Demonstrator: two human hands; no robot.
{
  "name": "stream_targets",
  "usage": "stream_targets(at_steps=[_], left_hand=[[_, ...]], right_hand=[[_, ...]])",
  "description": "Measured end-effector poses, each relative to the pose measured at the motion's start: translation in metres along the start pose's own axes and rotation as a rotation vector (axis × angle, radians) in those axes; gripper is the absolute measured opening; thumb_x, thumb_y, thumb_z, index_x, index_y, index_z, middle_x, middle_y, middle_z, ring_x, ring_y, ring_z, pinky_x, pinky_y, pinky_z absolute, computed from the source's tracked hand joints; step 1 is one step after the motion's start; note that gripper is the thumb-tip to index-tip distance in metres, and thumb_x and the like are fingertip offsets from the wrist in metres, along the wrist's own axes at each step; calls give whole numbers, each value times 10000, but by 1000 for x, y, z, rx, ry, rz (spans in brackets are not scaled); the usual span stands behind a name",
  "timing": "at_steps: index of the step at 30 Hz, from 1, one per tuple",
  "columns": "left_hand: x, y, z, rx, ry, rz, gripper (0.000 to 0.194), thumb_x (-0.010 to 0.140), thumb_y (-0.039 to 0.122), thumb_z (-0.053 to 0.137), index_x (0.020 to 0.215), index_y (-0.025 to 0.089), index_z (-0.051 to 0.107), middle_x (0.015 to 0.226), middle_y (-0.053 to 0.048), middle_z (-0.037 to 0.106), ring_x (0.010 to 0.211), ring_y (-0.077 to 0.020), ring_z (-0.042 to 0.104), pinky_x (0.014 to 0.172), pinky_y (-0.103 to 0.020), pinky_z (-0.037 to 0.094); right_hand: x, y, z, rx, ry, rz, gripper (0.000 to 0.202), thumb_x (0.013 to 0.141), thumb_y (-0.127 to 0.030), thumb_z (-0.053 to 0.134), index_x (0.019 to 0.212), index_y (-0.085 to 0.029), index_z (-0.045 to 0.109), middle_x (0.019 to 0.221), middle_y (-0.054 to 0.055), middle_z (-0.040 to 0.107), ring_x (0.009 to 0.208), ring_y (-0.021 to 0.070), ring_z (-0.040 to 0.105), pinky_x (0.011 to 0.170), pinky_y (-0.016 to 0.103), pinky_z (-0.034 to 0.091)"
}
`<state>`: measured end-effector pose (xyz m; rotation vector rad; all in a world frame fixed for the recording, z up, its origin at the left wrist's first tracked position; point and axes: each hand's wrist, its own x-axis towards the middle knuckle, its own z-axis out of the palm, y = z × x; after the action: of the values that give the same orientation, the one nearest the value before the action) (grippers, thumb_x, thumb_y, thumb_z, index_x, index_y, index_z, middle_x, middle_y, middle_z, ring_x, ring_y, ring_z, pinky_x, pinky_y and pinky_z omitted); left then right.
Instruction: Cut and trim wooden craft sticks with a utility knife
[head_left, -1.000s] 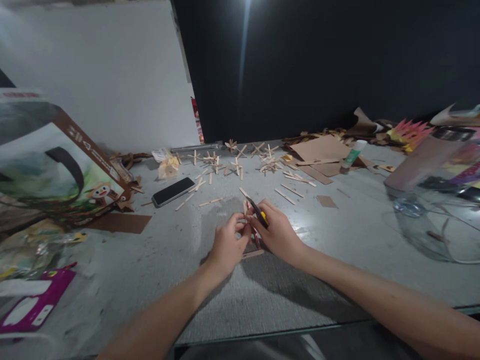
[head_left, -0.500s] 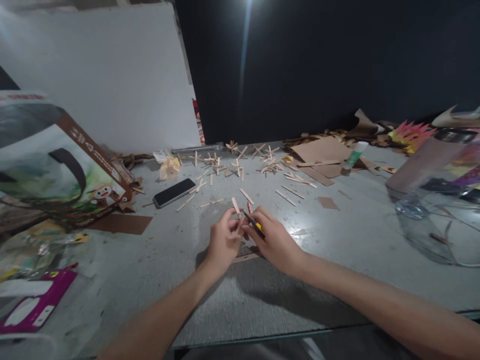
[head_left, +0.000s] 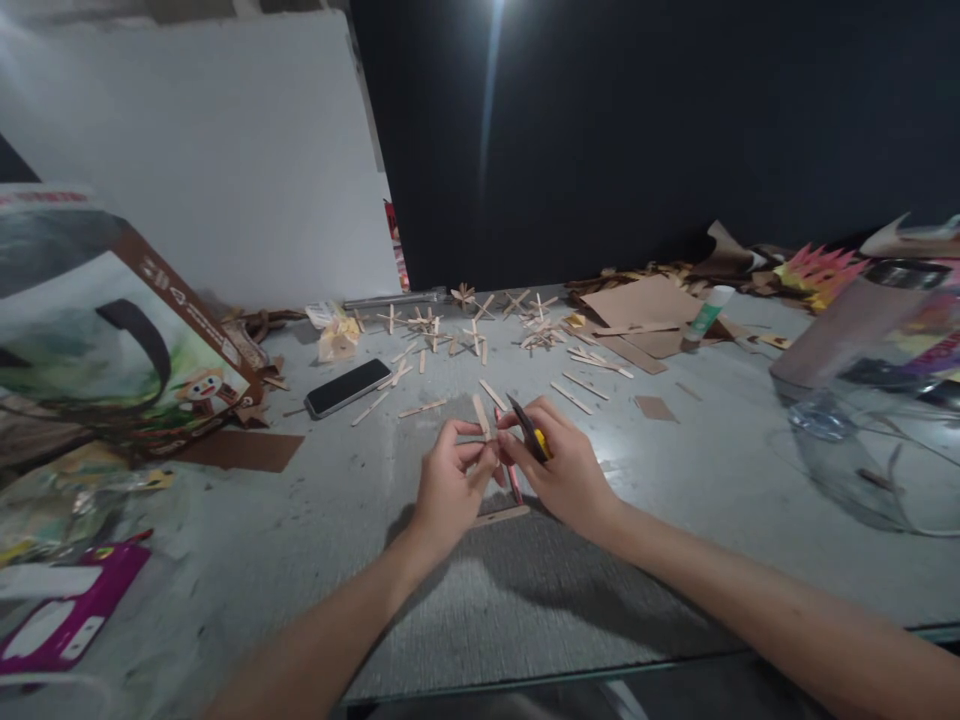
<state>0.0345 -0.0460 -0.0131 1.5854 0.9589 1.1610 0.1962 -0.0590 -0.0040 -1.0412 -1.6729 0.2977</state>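
Note:
Between the fingers of my left hand (head_left: 452, 480) is a short wooden stick (head_left: 481, 414), its upper end pointing away from me. My right hand (head_left: 566, 465) is closed around a yellow and black craft knife (head_left: 541, 442), blade pointing up and left. The right fingertips meet the lower part of the stick beside the left fingertips. A red pen (head_left: 514, 484) lies on the table below the hands. Near it rests another wooden stick (head_left: 502, 516). Loose sticks (head_left: 422, 408) and crossed stick pieces (head_left: 474, 336) are spread beyond the hands.
A black phone (head_left: 349, 388) lies at the left, near a large printed bag (head_left: 187, 350). Cardboard sheets (head_left: 637, 300) and a glue stick (head_left: 709, 312) are at the back right. A bottle (head_left: 855, 320) stands farther right. A purple object (head_left: 82, 610) lies at lower left.
The knife in my right hand has moved slightly right, its blade now away from the stick. The held stick has shifted a little right and tilts differently. More of the red pen shows.

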Motion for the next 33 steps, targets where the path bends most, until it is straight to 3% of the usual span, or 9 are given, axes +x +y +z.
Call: stream_targets(at_steps=[6, 17, 25, 33], left_hand=[[-3, 5, 2, 2, -37, -8, 357, 899, 501, 679, 951, 219, 467, 637, -3, 714, 560, -160, 654, 562, -241, 435], [-3, 2, 4, 142, 18, 30, 197, 899, 361, 632, 920, 216, 501, 629, 7, 729, 544, -152, 649, 580, -242, 432], [-6, -6, 3, 135, 20, 13, 255, 889, 417, 647, 936, 217, 496, 638, -10, 716, 533, -156, 631, 548, -237, 439], [-2, -1, 4, 128, 54, 35, 255, 909, 424, 648, 960, 212, 516, 618, 8, 694, 547, -155, 627, 566, -251, 439]], right_hand=[[-3, 0, 1, -20, -11, -4, 100, 994, -303, 624, 964, -230, 685, 912, 38, 641, 755, 169, 634, 685, 280, 506], [-8, 4, 9, -47, 43, -26, 180, 987, -265, 609, 838, -228, 703, 795, 12, 606, 679, 142, 597, 645, 245, 483], [-3, 2, 11, 39, -87, 102, 159, 999, -297, 541, 884, -230, 627, 876, 28, 634, 764, 174, 644, 702, 270, 498], [0, -3, 7, 66, -179, 220, 192, 1012, -368, 474, 891, -237, 546, 814, 7, 621, 610, 157, 597, 613, 281, 463]])
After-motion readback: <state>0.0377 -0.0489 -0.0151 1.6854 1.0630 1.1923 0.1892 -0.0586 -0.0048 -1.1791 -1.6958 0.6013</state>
